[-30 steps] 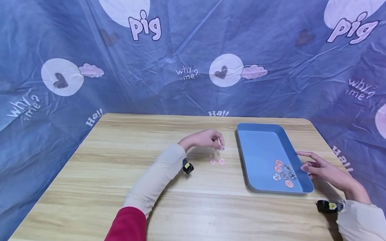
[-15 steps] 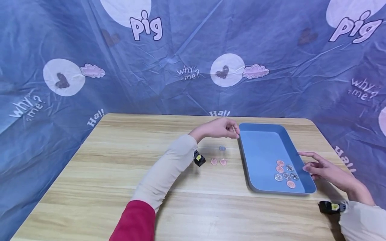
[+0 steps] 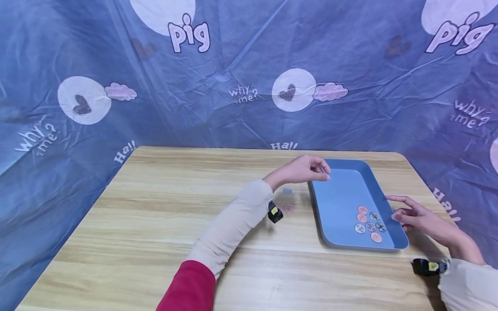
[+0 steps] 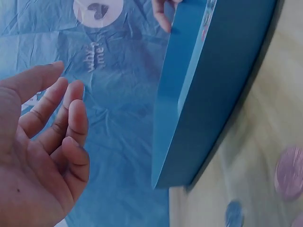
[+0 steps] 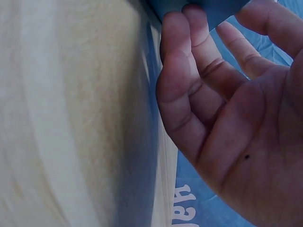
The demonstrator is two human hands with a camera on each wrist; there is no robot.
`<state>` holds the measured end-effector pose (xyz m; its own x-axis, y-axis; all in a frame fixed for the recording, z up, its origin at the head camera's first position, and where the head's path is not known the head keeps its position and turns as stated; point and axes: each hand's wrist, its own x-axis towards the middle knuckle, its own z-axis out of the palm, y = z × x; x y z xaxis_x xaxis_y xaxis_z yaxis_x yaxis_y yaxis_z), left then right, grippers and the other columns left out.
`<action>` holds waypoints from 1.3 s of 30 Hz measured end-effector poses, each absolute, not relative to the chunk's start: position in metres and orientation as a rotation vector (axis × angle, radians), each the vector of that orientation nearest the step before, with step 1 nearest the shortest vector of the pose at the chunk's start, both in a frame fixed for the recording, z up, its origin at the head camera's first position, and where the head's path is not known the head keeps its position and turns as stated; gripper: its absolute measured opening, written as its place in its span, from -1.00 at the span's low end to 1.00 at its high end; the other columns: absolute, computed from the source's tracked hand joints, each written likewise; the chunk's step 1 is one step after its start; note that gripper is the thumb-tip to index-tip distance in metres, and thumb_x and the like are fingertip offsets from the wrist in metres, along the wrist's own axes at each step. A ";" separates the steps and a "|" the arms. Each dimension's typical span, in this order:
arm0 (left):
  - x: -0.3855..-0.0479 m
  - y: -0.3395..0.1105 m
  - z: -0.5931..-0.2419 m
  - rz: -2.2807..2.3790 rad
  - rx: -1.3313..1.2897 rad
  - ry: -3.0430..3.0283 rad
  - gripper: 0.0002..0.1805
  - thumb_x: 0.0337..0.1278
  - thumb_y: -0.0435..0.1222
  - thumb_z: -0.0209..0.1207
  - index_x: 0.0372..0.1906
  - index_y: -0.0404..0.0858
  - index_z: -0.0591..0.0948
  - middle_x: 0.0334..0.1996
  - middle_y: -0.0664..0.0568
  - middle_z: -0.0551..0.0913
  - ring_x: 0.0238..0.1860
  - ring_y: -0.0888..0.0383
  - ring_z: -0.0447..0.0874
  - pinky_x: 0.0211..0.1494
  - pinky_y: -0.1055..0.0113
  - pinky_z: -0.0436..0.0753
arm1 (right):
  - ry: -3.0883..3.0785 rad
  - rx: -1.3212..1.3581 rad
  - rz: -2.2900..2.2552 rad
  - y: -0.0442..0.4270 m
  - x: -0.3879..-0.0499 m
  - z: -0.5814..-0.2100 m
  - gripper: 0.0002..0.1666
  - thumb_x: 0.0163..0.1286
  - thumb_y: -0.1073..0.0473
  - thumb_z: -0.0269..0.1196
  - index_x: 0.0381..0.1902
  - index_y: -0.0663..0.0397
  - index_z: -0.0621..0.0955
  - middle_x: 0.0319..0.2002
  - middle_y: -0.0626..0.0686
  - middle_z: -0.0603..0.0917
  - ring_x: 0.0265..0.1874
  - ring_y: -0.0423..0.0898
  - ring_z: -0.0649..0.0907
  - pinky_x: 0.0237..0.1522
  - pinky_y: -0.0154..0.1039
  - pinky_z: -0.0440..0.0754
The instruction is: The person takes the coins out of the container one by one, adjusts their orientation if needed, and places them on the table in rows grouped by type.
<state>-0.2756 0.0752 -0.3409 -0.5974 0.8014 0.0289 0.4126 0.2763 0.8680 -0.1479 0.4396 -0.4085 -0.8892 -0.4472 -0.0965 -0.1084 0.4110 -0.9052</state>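
Blue cloth (image 3: 233, 56) hangs behind wood-grained table (image 3: 116, 242) and tray (image 3: 336, 203).

- My left arm (image 3: 231, 235) stretches forward and toward my right side.
- My left hand (image 3: 301, 169) is raised, fingers bent, the thumb (image 4: 38, 80) near the index tip.
- My right hand (image 3: 429, 222) keeps its index finger (image 3: 402, 198) extended, other fingers bent.

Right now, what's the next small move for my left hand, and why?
Probably ease your left hand toward the coins in the blue tray: it appears empty over the tray's far left edge, while the coins lie toward the near end and your right hand touches the rim.
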 end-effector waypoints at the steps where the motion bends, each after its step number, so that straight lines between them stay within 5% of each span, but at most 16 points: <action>1: -0.274 0.078 -0.342 1.263 1.093 2.129 -0.84 0.22 -0.24 0.23 -0.14 -0.20 0.61 -0.34 0.09 0.67 -0.24 0.20 0.63 -0.20 0.54 0.53 | 2.345 -0.479 -1.470 0.440 -0.148 -0.408 -0.25 0.49 0.45 -0.12 0.36 -0.54 0.22 -0.22 -0.24 0.64 -0.24 -0.40 0.59 -0.32 -0.42 0.58; 19: -0.240 0.121 -0.376 1.193 1.079 2.138 -0.80 0.14 -0.19 0.31 -0.15 -0.13 0.63 -0.40 0.26 0.65 -0.31 0.42 0.56 -0.18 0.61 0.51 | 2.338 -0.477 -1.482 0.438 -0.148 -0.408 -0.25 0.48 0.46 -0.12 0.36 -0.53 0.22 -0.21 -0.22 0.65 -0.22 -0.40 0.61 -0.33 -0.39 0.59; 39: -0.218 0.149 -0.392 1.136 1.040 2.093 -0.74 0.10 -0.23 0.33 -0.08 -0.14 0.66 -0.36 0.24 0.69 -0.36 0.42 0.58 -0.33 0.55 0.56 | 2.330 -0.432 -1.472 0.440 -0.148 -0.409 -0.27 0.49 0.43 -0.10 0.32 -0.58 0.23 -0.23 -0.24 0.64 -0.25 -0.40 0.60 -0.32 -0.41 0.60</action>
